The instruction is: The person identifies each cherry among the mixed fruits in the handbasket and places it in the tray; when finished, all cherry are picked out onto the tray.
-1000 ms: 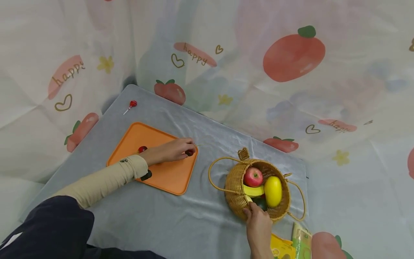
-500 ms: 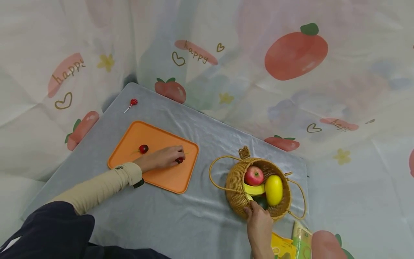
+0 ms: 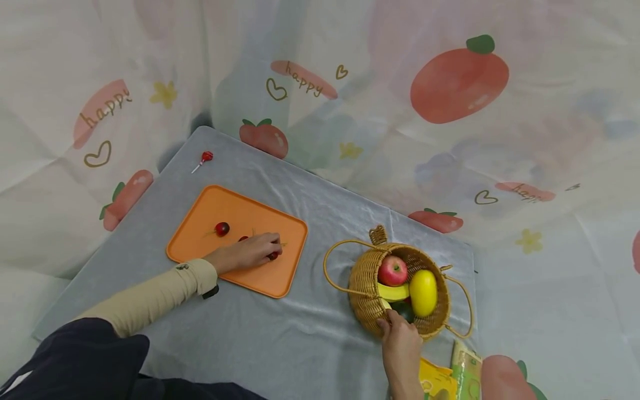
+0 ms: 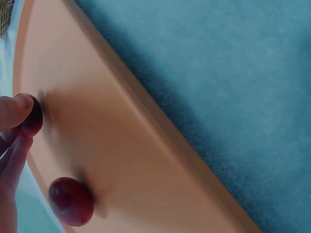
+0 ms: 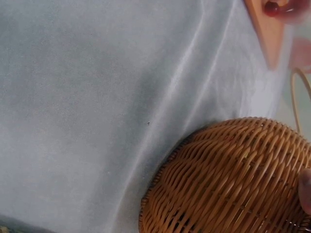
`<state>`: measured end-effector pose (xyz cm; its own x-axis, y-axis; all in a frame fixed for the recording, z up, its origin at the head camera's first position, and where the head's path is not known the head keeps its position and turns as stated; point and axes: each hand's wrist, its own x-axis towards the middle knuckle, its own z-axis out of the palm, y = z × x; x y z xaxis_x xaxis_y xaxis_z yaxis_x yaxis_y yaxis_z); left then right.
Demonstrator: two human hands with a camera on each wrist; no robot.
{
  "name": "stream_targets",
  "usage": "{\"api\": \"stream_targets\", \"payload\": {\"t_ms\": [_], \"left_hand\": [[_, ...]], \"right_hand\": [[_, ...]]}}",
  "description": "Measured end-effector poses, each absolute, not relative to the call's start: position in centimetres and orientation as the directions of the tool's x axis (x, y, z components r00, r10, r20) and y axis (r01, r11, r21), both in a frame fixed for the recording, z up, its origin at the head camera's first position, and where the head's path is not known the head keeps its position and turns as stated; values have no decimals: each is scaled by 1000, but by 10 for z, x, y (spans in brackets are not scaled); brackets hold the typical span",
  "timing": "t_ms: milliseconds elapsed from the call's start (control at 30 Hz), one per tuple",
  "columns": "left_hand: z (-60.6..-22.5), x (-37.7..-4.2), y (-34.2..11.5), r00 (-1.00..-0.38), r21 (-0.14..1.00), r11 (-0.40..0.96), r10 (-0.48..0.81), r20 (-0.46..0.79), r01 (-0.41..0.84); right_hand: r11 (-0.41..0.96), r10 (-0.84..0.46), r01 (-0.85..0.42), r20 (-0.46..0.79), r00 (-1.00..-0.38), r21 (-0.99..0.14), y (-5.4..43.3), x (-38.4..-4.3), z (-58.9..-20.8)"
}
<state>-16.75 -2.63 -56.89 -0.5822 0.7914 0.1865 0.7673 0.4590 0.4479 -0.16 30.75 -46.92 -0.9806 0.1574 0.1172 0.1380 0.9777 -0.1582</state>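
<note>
My left hand [image 3: 247, 253] pinches a dark red cherry [image 4: 35, 121] between thumb and fingers, low over the orange tray [image 3: 220, 200]. Another cherry [image 3: 222, 229] lies on the tray farther left. A third cherry [image 3: 243, 239] peeks out behind the left hand, mostly covered by it. My right hand [image 3: 401, 347] grips the near rim of the wicker basket [image 3: 362, 294], thumb on the outside. Inside the basket sit an apple [image 3: 392, 270], a banana [image 3: 392, 292], a yellow mango-like fruit [image 3: 423, 293] and a dark green fruit [image 3: 403, 311], partly hidden.
A red lollipop [image 3: 204, 160] lies at the far left corner of the grey cloth-covered table [image 3: 280, 339]. Beside the right hand are a yellow packet [image 3: 436, 379] and a green-and-cream packet [image 3: 466, 371]. Printed curtains [image 3: 350, 111] hang behind the table. The basket's looped handles spread sideways.
My left hand has moved from the tray's right edge leftward and nearer, holding the cherry. The cherries behind that arm have come more into view. The right hand stays on the basket rim.
</note>
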Motion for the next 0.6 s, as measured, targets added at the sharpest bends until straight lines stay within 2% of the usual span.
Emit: {"api": "stream_targets", "payload": {"t_ms": [600], "left_hand": [[-577, -164, -32, -599, 446, 462, 765, 238, 767]], "right_hand": [[979, 142, 121, 125, -982, -164, 309, -1, -470]]}}
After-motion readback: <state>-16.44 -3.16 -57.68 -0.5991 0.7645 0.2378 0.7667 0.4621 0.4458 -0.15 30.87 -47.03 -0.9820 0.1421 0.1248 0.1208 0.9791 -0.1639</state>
